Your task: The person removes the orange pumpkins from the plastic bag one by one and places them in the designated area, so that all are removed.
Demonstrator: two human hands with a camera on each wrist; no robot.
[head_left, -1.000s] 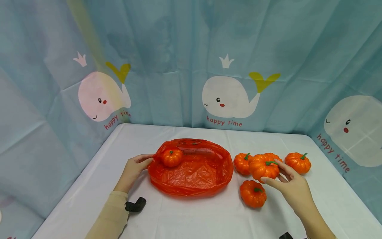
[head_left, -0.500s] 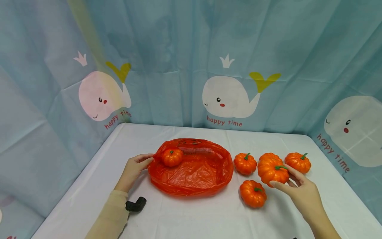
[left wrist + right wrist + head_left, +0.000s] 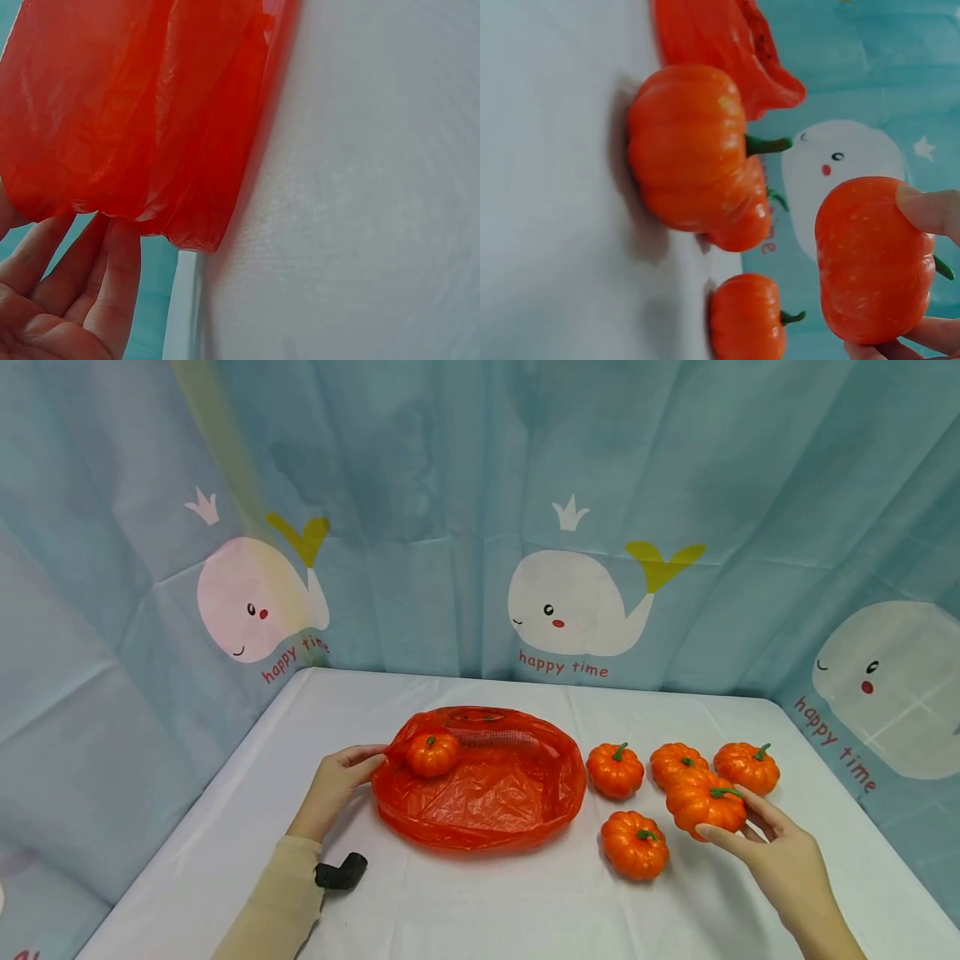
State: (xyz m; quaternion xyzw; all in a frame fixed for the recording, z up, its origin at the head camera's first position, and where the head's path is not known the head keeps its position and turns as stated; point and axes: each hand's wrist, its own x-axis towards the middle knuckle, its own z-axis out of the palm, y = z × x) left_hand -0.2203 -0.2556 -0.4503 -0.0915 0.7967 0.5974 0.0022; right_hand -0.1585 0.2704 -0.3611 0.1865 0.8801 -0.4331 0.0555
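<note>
A red plastic bag [image 3: 480,806] lies spread with its mouth upward on the table, one small orange pumpkin [image 3: 432,754] inside at the left. My left hand [image 3: 336,787] pinches the bag's left rim; the left wrist view shows its fingers [image 3: 116,292] at the edge of the red film [image 3: 135,112]. At the right, my right hand [image 3: 783,856] grips a pumpkin [image 3: 703,804] with a green stem, held up off the table. In the right wrist view this held pumpkin [image 3: 874,262] sits between thumb and fingers.
Between bag and right hand stand a front pumpkin [image 3: 634,846] and one [image 3: 615,771] beside the bag. Behind the held one are two more, a partly covered pumpkin [image 3: 677,764] and a far-right pumpkin [image 3: 747,767]. A whale-printed curtain [image 3: 435,602] closes off the back.
My right hand has drawn the held pumpkin rightward and toward me, away from the bag, uncovering more of the pumpkin behind. My left hand stays on the bag's rim.
</note>
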